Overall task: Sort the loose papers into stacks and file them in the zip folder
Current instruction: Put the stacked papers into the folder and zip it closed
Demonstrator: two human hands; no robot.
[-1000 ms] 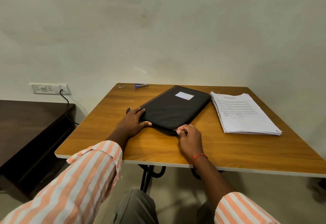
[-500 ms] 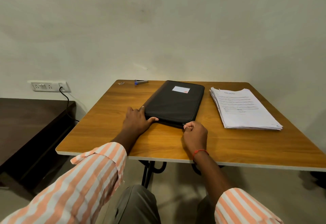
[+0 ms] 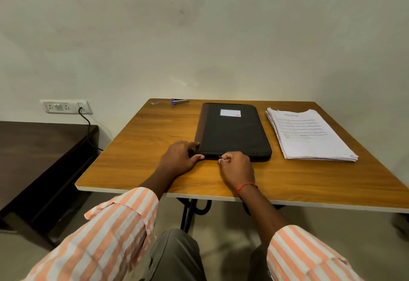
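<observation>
the one zip folder lies shut and flat near the middle of the table, its long axis running from the near edge toward the far edge, and its zip pull looks pinched in the closed grip of the right hand at the folder's near short side. the left hand rests open with its fingers pressing the folder's near left corner, so the zip track likely runs rightward from the pull, toward the folder's near right corner. one stack of papers sits just beside the folder toward the right edge, and one stapler at the far edge.
</observation>
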